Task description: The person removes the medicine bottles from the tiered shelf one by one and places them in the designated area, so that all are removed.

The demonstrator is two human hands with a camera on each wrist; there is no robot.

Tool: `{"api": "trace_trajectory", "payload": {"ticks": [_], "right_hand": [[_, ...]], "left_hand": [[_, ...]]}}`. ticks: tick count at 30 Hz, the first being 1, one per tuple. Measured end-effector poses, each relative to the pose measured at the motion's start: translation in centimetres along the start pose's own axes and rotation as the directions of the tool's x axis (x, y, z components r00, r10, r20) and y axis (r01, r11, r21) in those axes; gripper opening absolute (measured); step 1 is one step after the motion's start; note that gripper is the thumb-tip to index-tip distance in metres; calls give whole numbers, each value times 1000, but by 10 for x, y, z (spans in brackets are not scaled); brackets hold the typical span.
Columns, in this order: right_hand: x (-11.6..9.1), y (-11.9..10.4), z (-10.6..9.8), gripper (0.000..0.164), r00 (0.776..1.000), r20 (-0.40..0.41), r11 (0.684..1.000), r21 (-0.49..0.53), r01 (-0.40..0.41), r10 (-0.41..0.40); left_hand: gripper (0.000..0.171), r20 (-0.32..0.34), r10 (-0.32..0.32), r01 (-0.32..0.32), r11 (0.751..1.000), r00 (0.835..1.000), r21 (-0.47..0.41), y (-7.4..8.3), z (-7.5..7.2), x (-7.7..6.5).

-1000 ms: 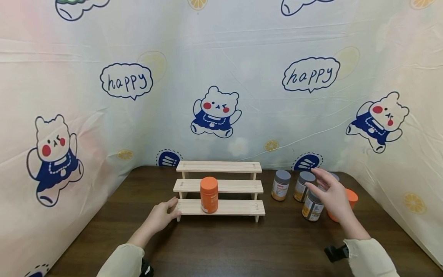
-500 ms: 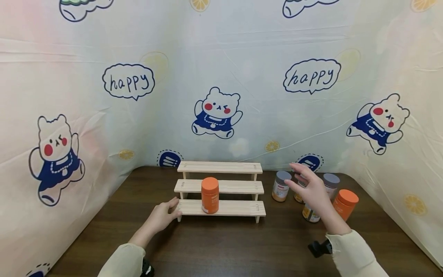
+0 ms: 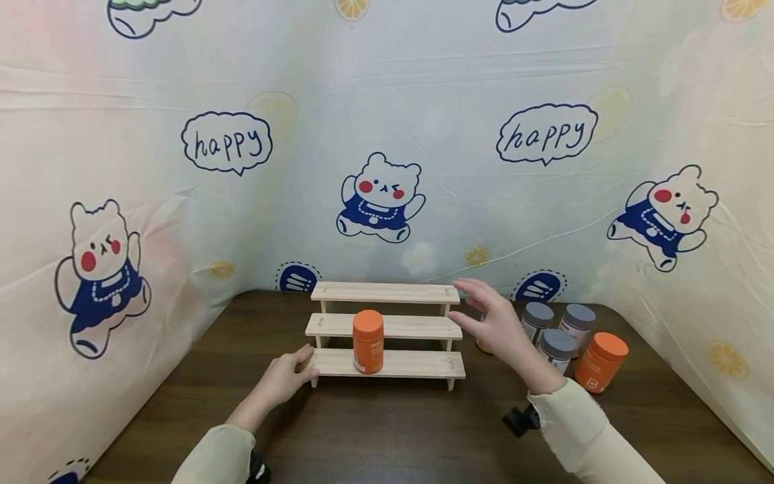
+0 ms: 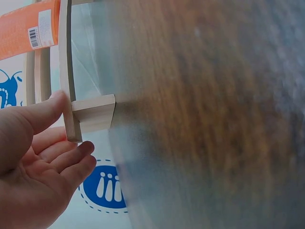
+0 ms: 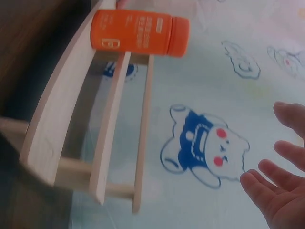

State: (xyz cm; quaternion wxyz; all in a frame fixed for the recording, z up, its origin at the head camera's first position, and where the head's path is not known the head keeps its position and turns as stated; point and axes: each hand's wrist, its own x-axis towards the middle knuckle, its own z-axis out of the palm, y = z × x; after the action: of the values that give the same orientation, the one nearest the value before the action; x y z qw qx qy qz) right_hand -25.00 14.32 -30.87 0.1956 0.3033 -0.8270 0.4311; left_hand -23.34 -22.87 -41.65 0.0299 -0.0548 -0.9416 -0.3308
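Observation:
A light wooden three-step display rack stands on the dark table. On its lowest step, left of the middle, an orange bottle with an orange lid stands upright. My left hand holds the left end of that step; in the left wrist view its thumb lies against the board, with fingers on the other side. My right hand is in the air near the rack's right end, fingers spread and holding nothing, as the right wrist view also shows with the rack apart from the hand.
Right of the rack stand several grey-lidded bottles and another orange bottle. One more bottle is mostly hidden behind my right hand. A printed cloth hangs around the back and sides of the table.
My right hand has moved left from over the bottles to beside the rack's right end, still holding nothing. The left hand and the orange bottle on the rack have stayed put.

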Motion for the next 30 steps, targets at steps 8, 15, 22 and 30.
{"api": "trace_trajectory", "payload": {"ticks": [8,15,22,30], "right_hand": [[13,-6,35,51,998,60,1000,23,15,-16],[21,-7,66,50,992,94,994,78,72,-79],[24,-9,90,51,986,145,991,118,62,-79],[25,-7,111,53,980,191,988,151,28,-57]], "left_hand": [[53,2,-8,8,1000,1000,5,2,0,-1],[54,3,-6,6,1000,1000,6,2,-1,0],[55,5,-10,10,1000,1000,5,1,0,0],[54,0,-3,3,1000,1000,13,1,0,0]]}}
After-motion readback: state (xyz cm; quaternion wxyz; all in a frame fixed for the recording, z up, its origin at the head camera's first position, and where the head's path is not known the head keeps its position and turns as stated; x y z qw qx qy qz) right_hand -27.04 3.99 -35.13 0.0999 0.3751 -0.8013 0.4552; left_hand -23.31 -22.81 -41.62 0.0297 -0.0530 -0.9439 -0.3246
